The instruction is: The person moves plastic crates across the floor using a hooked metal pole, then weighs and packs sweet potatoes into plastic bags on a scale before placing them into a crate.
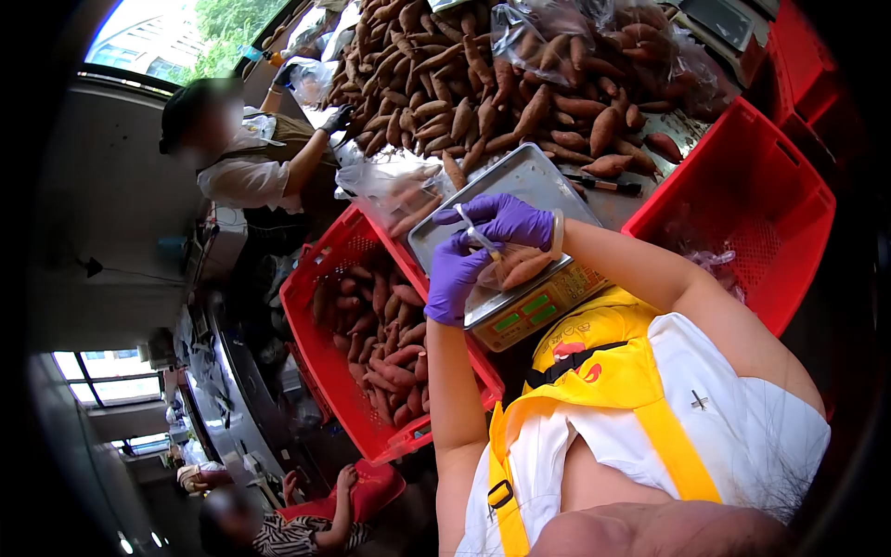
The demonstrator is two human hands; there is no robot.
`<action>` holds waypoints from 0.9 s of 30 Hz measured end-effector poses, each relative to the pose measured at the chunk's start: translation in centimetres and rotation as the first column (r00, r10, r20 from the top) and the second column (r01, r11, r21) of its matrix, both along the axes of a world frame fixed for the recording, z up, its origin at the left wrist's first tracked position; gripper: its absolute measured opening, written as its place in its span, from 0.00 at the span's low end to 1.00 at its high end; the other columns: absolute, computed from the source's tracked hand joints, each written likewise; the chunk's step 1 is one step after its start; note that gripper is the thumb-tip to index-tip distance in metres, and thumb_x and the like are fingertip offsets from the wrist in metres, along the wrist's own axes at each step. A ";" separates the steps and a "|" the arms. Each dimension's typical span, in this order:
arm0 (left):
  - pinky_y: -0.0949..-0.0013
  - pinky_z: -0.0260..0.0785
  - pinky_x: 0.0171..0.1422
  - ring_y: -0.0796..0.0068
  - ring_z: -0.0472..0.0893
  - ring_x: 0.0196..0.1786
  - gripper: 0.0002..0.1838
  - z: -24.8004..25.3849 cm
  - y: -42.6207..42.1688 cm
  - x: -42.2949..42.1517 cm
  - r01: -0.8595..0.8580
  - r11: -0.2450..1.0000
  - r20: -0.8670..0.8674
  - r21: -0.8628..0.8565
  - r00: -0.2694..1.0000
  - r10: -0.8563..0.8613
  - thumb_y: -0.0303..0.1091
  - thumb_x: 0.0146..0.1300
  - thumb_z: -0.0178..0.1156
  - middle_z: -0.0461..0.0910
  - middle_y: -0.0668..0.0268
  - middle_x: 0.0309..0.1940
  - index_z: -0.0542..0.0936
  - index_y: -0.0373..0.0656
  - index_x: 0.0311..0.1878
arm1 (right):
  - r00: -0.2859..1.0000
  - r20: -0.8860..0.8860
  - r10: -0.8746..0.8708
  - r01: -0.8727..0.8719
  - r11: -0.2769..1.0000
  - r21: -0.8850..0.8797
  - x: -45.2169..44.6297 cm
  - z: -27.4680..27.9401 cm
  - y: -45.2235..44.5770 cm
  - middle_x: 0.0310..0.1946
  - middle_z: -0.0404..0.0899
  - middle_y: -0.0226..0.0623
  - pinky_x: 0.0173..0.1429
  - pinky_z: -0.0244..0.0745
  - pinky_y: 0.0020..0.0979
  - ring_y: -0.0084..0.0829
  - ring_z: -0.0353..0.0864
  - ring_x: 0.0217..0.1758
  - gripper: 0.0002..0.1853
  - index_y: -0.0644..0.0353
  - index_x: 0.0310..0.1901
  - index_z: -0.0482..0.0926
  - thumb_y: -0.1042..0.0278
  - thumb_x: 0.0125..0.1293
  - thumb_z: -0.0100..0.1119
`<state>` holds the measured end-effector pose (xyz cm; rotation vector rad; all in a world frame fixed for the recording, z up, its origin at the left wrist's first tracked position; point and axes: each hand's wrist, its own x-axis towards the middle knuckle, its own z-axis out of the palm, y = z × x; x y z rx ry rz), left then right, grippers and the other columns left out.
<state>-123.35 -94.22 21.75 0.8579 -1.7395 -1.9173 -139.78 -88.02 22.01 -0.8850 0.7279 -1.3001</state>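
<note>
My left hand, in a purple glove, is closed on the gathered neck of a clear plastic bag with sweet potatoes inside. My right hand, gloved the same way, grips the top of that bag, its fingers bent around the twisted plastic. Below both hands is a digital scale with a metal pan and lit green displays. The bag hangs low over the pan's near edge; whether it touches the pan I cannot tell.
A large heap of sweet potatoes covers the table beyond the scale. A red crate of sweet potatoes stands left; another red crate with some plastic bags stands right. Another gloved person works at the far left. Someone sits lower left.
</note>
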 end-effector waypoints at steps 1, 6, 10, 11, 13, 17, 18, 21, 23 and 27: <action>0.76 0.71 0.41 0.82 0.78 0.35 0.10 -0.9 -0.6 -0.1 -0.009 1.000 0.024 -0.023 1.000 0.010 0.22 0.56 0.65 0.83 0.69 0.33 0.84 0.35 0.43 | 0.998 -0.002 -0.070 0.068 0.980 -0.188 0.0 -1.7 -0.9 0.48 0.82 0.34 0.55 0.73 0.23 0.22 0.78 0.47 0.22 0.60 0.60 0.76 0.70 0.63 0.63; 0.75 0.73 0.42 0.77 0.81 0.34 0.19 -7.9 -7.2 1.8 -0.425 0.678 0.020 -0.600 0.839 0.544 0.23 0.49 0.64 0.85 0.63 0.35 0.83 0.39 0.49 | 0.926 -0.315 -0.208 0.221 0.975 0.007 -3.4 -4.2 2.7 0.27 0.76 0.35 0.47 0.72 0.27 0.26 0.76 0.33 0.09 0.63 0.31 0.80 0.68 0.64 0.56; 0.72 0.73 0.46 0.73 0.79 0.35 0.28 -11.3 -7.6 2.5 -0.304 0.696 0.262 -0.651 0.770 0.582 0.26 0.42 0.64 0.84 0.65 0.38 0.83 0.51 0.53 | 0.520 -0.811 -0.267 0.029 0.955 -0.295 -3.5 -8.1 8.3 0.42 0.75 0.39 0.60 0.64 0.37 0.38 0.71 0.50 0.07 0.59 0.35 0.82 0.65 0.64 0.60; 0.73 0.73 0.47 0.73 0.79 0.35 0.28 -12.1 -7.0 1.8 -0.370 0.741 0.281 -0.561 0.756 0.591 0.26 0.42 0.63 0.84 0.66 0.37 0.84 0.52 0.53 | 0.590 -0.753 -0.291 0.145 0.956 -0.256 -3.6 -8.7 8.8 0.42 0.75 0.39 0.61 0.64 0.36 0.38 0.71 0.51 0.07 0.58 0.38 0.83 0.65 0.64 0.61; 0.72 0.71 0.52 0.74 0.79 0.42 0.29 -13.5 -7.6 2.2 -0.342 0.866 0.273 -0.365 0.850 0.451 0.22 0.45 0.63 0.83 0.64 0.42 0.82 0.49 0.56 | 0.622 -0.721 -0.305 0.185 0.952 -0.244 -5.1 -10.0 8.7 0.43 0.75 0.39 0.62 0.64 0.36 0.37 0.71 0.53 0.08 0.58 0.41 0.83 0.65 0.65 0.61; 0.71 0.67 0.62 0.73 0.73 0.57 0.34 -6.0 -6.8 5.8 -0.115 0.992 0.058 -0.041 0.991 0.118 0.24 0.57 0.66 0.75 0.58 0.56 0.68 0.42 0.68 | 0.564 -0.738 -0.370 0.310 0.923 -0.227 -6.0 -5.6 9.1 0.63 0.70 0.42 0.69 0.62 0.36 0.38 0.69 0.64 0.32 0.55 0.68 0.66 0.54 0.64 0.62; 0.72 0.67 0.61 0.74 0.74 0.56 0.32 -4.0 -6.0 6.7 -0.112 0.993 0.050 -0.047 0.992 0.115 0.24 0.59 0.65 0.76 0.59 0.56 0.69 0.41 0.68 | 0.580 -0.734 -0.353 0.343 0.923 -0.173 -6.3 -5.0 9.1 0.64 0.67 0.46 0.71 0.59 0.36 0.38 0.66 0.68 0.40 0.55 0.72 0.58 0.51 0.63 0.64; 0.74 0.69 0.60 0.75 0.76 0.55 0.25 -3.0 -3.5 10.4 -0.252 0.967 -0.011 -0.039 0.968 0.251 0.22 0.64 0.59 0.76 0.61 0.56 0.70 0.35 0.65 | 0.535 -0.707 -0.462 0.377 0.880 -0.290 -6.7 -5.1 9.5 0.68 0.62 0.49 0.73 0.56 0.40 0.41 0.62 0.71 0.48 0.53 0.75 0.48 0.45 0.61 0.64; 0.74 0.69 0.59 0.75 0.77 0.54 0.18 -3.8 -1.1 13.1 -0.409 0.909 0.057 -0.073 0.909 0.413 0.25 0.68 0.55 0.78 0.62 0.54 0.74 0.31 0.60 | 0.484 -0.736 -0.473 0.400 0.868 -0.295 -6.4 -4.9 9.8 0.68 0.61 0.49 0.74 0.55 0.42 0.42 0.61 0.71 0.50 0.52 0.75 0.47 0.41 0.59 0.64; 0.75 0.70 0.55 0.75 0.79 0.49 0.20 -5.3 3.7 17.2 -0.569 0.822 0.141 0.016 0.815 0.561 0.29 0.67 0.56 0.80 0.64 0.51 0.74 0.33 0.60 | 0.412 -0.804 -0.430 0.282 0.899 -0.336 -5.9 -3.3 9.1 0.69 0.58 0.49 0.75 0.52 0.41 0.44 0.59 0.72 0.49 0.51 0.75 0.49 0.40 0.59 0.63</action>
